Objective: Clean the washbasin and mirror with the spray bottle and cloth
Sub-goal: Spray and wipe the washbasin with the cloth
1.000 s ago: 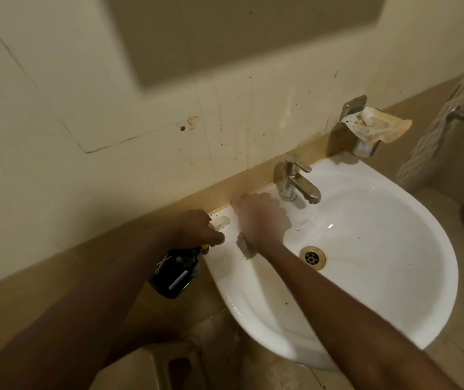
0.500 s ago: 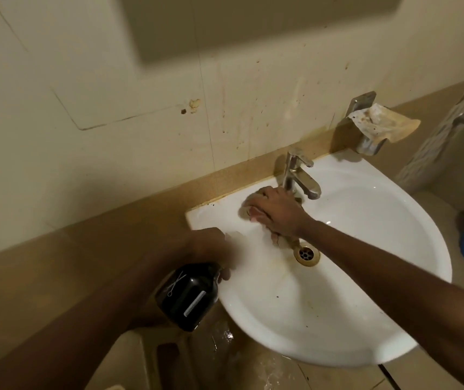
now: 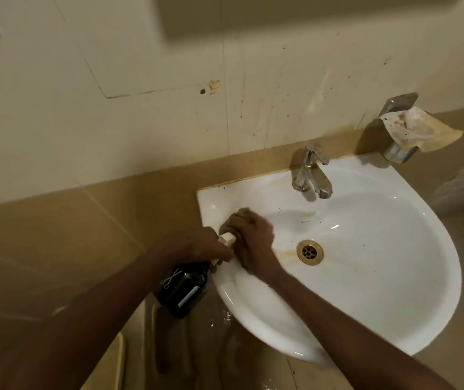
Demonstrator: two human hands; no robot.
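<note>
The washbasin, wall-mounted below the mirror, is mid-scrub: right hand presses the cloth on its left rim, left hand grips the spray bottle, stains and mirror seemingly remaining.

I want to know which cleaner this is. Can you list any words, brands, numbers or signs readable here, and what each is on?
No text can be read.
Dark spray bottle, in the left hand: a white crossed scissors-like sign, no words.
The bottle's pale label strip: too small and blurred to read.
Washbasin, tap, wall: no lettering visible.
</note>
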